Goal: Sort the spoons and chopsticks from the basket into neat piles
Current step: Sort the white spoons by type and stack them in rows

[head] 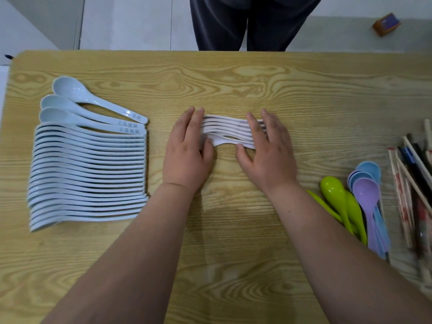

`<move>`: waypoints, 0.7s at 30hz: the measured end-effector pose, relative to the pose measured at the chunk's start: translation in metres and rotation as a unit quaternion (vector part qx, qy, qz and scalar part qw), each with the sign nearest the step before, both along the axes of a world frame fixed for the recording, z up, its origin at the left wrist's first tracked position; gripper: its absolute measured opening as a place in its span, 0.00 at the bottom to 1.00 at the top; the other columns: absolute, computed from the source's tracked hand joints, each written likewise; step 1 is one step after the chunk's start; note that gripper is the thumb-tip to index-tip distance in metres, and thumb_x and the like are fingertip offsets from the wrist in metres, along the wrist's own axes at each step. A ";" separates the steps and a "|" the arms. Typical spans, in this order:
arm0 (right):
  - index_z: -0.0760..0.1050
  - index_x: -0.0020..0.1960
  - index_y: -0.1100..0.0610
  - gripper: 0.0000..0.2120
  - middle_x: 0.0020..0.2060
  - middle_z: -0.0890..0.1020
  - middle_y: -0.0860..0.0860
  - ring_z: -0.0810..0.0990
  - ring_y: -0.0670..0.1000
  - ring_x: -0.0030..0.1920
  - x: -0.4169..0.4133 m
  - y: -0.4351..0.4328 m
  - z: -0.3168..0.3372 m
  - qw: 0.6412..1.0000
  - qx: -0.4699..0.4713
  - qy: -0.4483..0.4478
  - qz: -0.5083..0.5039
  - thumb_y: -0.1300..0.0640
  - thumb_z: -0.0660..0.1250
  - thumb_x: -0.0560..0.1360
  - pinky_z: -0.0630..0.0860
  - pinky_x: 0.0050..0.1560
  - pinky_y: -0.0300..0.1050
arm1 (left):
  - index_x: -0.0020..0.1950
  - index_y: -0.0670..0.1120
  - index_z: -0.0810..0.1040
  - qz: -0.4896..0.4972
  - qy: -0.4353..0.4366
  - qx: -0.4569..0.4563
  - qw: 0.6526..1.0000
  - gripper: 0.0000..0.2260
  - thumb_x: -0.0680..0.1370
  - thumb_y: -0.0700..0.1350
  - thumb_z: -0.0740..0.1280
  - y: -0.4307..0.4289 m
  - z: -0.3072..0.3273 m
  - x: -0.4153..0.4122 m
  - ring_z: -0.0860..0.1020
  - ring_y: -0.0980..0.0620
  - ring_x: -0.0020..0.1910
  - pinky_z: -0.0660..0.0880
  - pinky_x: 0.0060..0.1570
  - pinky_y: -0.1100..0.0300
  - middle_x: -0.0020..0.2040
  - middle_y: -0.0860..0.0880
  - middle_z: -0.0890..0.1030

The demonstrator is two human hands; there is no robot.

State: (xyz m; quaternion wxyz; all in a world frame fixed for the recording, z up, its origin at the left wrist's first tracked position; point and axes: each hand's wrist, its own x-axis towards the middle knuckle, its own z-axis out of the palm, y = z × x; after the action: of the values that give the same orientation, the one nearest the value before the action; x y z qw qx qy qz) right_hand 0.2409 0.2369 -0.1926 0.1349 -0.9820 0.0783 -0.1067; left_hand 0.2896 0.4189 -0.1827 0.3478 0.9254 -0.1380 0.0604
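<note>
Both hands are working at the centre of the light wood-grain worktop (233,230), bracketing a short row of white plastic soup spoons (230,134) that are lying on edge, nested side by side, handles pointing right. The left hand (187,157) is lying flat over the bowl ends, fingers straight & together, thumb touching the nearest spoon; its grip is apart, nothing clamped. The right hand (268,155) is doing the same over the handle ends: fingers straight across the top, thumb resting against the near side, grip apart, pressing not clasping

At the left, a long row of pale blue plastic soup spoons (88,174) is sitting packed on edge, running near to far, w/ three more lying bowl-up at its far end, printed characters showing on their handles. Near the right edge, lime green plastic spoons (334,190) are lying just beside a lilac plastic spoon (365,192) & light blue plastic spoons (370,168), bowls pointing far. Right of those, a loose heap of wooden & dark chopsticks (411,174) is lying, some in red-printed wrappers. A person in dark trousers (233,24) is standing at the far side
</note>
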 end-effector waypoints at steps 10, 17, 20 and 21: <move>0.66 0.77 0.56 0.33 0.75 0.67 0.60 0.65 0.61 0.75 -0.001 0.002 0.001 1.000 0.003 0.014 -0.013 0.41 0.63 0.76 0.62 0.74 0.61 | 0.79 0.46 0.63 -0.013 0.026 0.009 1.000 0.31 0.77 0.50 0.66 0.004 0.000 0.000 0.62 0.45 0.77 0.64 0.74 0.48 0.79 0.44 0.62; 0.60 0.80 0.59 0.38 0.77 0.62 0.63 0.58 0.64 0.78 -0.026 0.009 0.030 0.998 0.044 0.044 0.004 0.43 0.62 0.75 0.59 0.77 0.61 | 0.77 0.41 0.64 0.015 0.041 -0.041 0.998 0.34 0.74 0.50 0.68 0.021 0.018 -0.021 0.62 0.42 0.75 0.66 0.71 0.42 0.76 0.40 0.63; 0.67 0.76 0.62 0.34 0.75 0.66 0.64 0.63 0.65 0.76 -0.073 0.026 0.042 0.997 0.002 0.011 0.076 0.52 0.67 0.72 0.63 0.75 0.61 | 0.71 0.38 0.71 -0.017 -0.033 0.002 0.999 0.27 0.72 0.43 0.70 0.040 0.022 -0.061 0.70 0.38 0.67 0.71 0.66 0.42 0.67 0.36 0.71; 0.69 0.75 0.62 0.33 0.74 0.68 0.64 0.64 0.64 0.76 -0.093 0.034 0.044 0.995 -0.003 0.015 0.094 0.53 0.67 0.72 0.64 0.75 0.60 | 0.69 0.39 0.73 -0.054 -0.050 0.032 0.997 0.25 0.72 0.42 0.70 0.046 0.021 -0.080 0.72 0.37 0.65 0.70 0.67 0.43 0.66 0.36 0.73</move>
State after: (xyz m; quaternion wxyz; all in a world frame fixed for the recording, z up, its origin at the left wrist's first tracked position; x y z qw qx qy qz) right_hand 0.1482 0.2709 -0.1488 0.1401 -0.9869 -0.0123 -0.0787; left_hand 0.2099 0.4650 -0.1615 0.3133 0.9232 -0.2064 0.0833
